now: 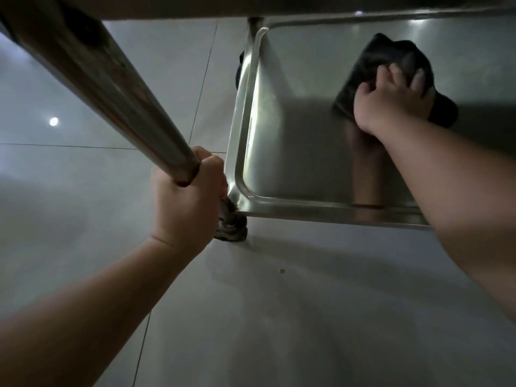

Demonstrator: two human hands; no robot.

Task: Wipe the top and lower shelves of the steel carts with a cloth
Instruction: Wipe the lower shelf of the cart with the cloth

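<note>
The steel cart's lower shelf [301, 152] is a shiny tray with a raised rim, seen from above on the right. A dark cloth [382, 60] lies bunched on that shelf towards its far right. My right hand [391, 101] presses down on the cloth and grips it. The cart's near-left upright post [111, 90] runs diagonally from the top left down to the shelf's corner. My left hand [187, 202] is wrapped around the bottom of that post. The top shelf's underside shows only as a dim band along the frame's upper edge.
Pale glossy floor tiles [265, 317] surround the cart. A dark caster wheel [231, 222] sits under the shelf's near-left corner, another caster [240, 65] at the far-left corner. A small yellowish crumb [282, 271] lies on the floor in front of the cart.
</note>
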